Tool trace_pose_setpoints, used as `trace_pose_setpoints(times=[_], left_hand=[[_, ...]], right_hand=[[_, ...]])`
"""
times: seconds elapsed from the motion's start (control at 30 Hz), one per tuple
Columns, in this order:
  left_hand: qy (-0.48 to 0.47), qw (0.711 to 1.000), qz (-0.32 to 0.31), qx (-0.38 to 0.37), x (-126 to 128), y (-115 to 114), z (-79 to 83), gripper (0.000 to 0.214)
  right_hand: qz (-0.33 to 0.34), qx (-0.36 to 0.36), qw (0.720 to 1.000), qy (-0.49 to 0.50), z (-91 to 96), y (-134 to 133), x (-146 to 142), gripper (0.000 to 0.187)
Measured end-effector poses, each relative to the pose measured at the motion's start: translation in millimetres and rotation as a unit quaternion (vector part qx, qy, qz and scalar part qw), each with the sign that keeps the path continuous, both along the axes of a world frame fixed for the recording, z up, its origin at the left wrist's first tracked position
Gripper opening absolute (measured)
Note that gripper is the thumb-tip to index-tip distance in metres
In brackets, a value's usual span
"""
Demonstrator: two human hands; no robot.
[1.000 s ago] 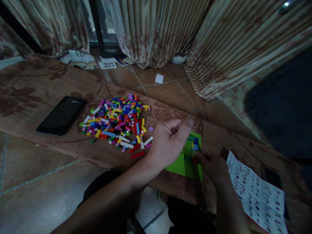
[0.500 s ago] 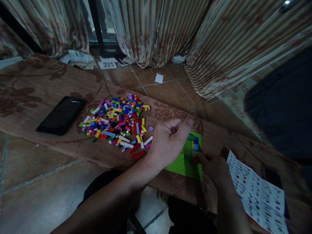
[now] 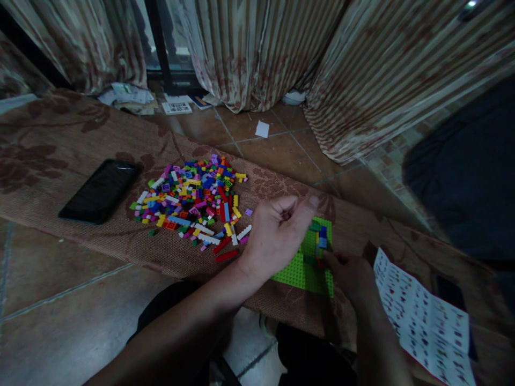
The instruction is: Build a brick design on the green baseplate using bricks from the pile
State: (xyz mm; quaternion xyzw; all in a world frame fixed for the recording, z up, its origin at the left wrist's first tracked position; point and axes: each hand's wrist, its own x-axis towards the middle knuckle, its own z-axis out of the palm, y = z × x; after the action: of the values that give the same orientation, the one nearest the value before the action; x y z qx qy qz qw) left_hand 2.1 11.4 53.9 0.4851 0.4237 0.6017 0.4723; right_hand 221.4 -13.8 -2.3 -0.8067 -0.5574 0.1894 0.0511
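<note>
My left hand (image 3: 277,233) is closed, fingers curled in and thumb extended, above the left part of a green studded baseplate (image 3: 298,276). Whatever it may hold is hidden. Blue toy bricks (image 3: 323,237) form part of a small row on the plate, with yellow and dark green pieces close by. At the plate's right edge, the fingertips of my right hand (image 3: 354,276) press together beside a red brick (image 3: 321,263). The dim light hides whether a piece sits between them. Left of my left hand lies a loose pile of mixed coloured bricks (image 3: 193,198).
A black phone (image 3: 100,190) lies left of the pile. To the right, a printed sheet (image 3: 422,321) partly covers a dark object (image 3: 450,292). The patterned cloth (image 3: 257,177) covers a long narrow surface. Curtains (image 3: 257,53) hang beyond a tiled floor (image 3: 281,145).
</note>
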Motion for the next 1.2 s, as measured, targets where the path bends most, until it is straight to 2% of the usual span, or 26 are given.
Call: trace_pose_setpoints(times=[0.33, 0.53, 0.8, 0.97, 1.2], left_hand=[[0.002, 1.000, -0.004, 0.001, 1.2, 0.8, -1.5, 0.046], [0.013, 1.000, 0.003, -0.001, 2.5, 0.5, -1.3, 0.046], [0.024, 1.000, 0.002, -0.004, 4.8, 0.6, -1.1, 0.045], [0.037, 0.999, 0.004, -0.004, 8.9, 0.1, -2.1, 0.045], [0.040, 0.999, 0.009, 0.005, 9.6, -1.0, -2.7, 0.046]], right_hand=[[-0.018, -0.002, 0.999, 0.036, -12.6, 0.4, 4.2, 0.045], [-0.017, 0.028, 0.999, 0.038, -16.3, -3.6, 2.3, 0.046], [-0.010, 0.048, 0.996, 0.075, -18.5, -8.5, -0.1, 0.047], [-0.006, 0.066, 0.996, 0.065, -17.9, -11.6, -3.2, 0.049], [-0.026, 0.056, 0.995, 0.078, -13.5, -12.6, 0.4, 0.048]])
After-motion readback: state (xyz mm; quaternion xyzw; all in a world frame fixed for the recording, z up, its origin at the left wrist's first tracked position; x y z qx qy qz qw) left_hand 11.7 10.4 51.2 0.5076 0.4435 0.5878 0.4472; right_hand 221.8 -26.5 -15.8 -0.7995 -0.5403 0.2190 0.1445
